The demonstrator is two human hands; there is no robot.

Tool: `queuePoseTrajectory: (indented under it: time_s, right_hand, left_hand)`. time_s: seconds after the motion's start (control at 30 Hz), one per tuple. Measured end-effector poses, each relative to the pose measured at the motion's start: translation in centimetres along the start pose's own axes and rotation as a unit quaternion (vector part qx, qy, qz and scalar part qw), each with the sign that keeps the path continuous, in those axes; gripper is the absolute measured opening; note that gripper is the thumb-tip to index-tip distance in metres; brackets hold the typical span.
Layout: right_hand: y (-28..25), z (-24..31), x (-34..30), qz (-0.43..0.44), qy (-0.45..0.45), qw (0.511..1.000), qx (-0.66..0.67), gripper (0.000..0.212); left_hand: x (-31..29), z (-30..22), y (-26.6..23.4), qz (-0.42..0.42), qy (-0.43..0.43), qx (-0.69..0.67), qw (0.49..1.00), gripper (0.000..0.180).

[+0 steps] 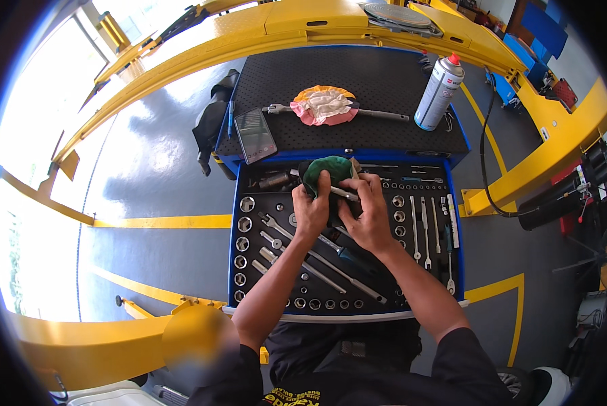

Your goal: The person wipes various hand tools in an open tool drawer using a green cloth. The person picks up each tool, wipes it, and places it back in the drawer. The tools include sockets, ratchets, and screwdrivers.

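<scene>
Above the open tool drawer, my left hand is closed on a green cloth. My right hand pinches a short silver metal tool that rests against the cloth; its exact kind is hidden by cloth and fingers. Below the hands, a ratchet with a dark green handle and long silver bars lie slantwise in the black foam. A column of chrome sockets lines the drawer's left side. Slim wrenches fill the right side.
On the black cabinet top lie a crumpled pink and orange cloth over a long metal bar, and a phone. A spray can with a red cap stands at right. Yellow lift beams surround the cabinet.
</scene>
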State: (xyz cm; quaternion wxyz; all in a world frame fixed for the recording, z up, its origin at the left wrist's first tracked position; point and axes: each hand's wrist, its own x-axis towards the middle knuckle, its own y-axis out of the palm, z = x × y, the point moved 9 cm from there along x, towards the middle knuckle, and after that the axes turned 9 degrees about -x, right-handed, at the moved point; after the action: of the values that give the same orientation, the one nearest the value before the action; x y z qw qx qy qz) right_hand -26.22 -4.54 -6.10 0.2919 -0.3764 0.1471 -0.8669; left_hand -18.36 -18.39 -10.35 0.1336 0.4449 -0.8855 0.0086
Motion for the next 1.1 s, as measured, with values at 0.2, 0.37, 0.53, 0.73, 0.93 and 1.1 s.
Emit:
queuePoseTrajectory:
  time_s: [0.2, 0.37, 0.53, 0.73, 0.93, 1.1]
  right_hand:
    - [-1.0, -0.8, 0.5, -0.017, -0.011, 0.999, -0.041, 0.02]
    - [-2.0, -2.1, 1.2, -0.042, 0.021, 0.997, -0.067, 0.02]
    - [-1.6, -2.5, 0.8, -0.017, 0.052, 0.994, -0.099, 0.033]
    - [0.6, -3.2, 0.0, 0.089, 0.082, 0.986, -0.112, 0.034]
    - [1.0, -0.5, 0.4, 0.108, -0.04, 0.985, -0.13, 0.02]
    - [-0.4, -1.9, 0.8, 0.052, 0.018, 0.989, -0.137, 0.015]
  left_hand:
    - [-0.6, 1.0, 0.9, 0.03, -0.01, 0.064, 0.997, 0.043]
    - [-1.2, -0.4, 2.9, 0.095, 0.047, 0.034, 0.994, 0.033]
    - [-1.3, -4.2, 3.8, 0.108, 0.198, 0.067, 0.972, 0.027]
    - [-0.8, 0.9, 2.4, 0.098, -0.003, 0.046, 0.994, 0.022]
    - [0.1, 5.7, -1.0, -0.073, -0.158, -0.181, 0.968, 0.043]
    - [-0.6, 3.0, 2.0, 0.039, -0.239, -0.544, 0.804, 0.071]
